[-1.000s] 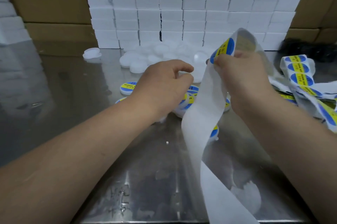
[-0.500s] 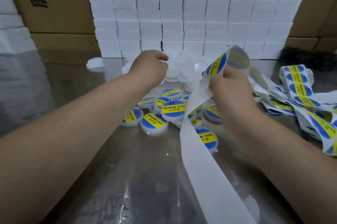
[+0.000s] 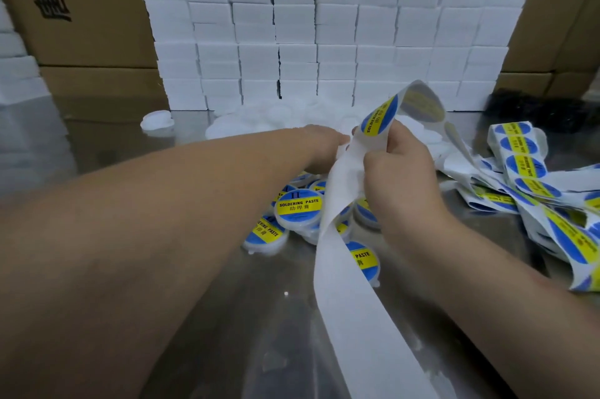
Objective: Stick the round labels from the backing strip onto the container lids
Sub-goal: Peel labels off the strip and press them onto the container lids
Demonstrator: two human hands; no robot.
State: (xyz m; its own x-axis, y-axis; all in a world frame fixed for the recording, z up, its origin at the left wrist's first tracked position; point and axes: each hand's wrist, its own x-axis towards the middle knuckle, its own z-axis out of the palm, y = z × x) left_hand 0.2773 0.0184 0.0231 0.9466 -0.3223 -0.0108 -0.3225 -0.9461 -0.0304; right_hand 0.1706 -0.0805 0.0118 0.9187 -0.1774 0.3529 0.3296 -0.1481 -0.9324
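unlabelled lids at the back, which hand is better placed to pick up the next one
Left. The left hand is out over the unlabelled lids, while the right hand grips the backing strip with the next label.

Packing workshop, steel worktable (image 3: 227,317), stacked white boxes (image 3: 324,31), brown shipping cartons (image 3: 87,9) behind

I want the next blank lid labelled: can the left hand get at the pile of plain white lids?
Probably yes. The left hand is stretched out to the near edge of the white lids, nothing between; the backing strip in the right hand hangs to its right.
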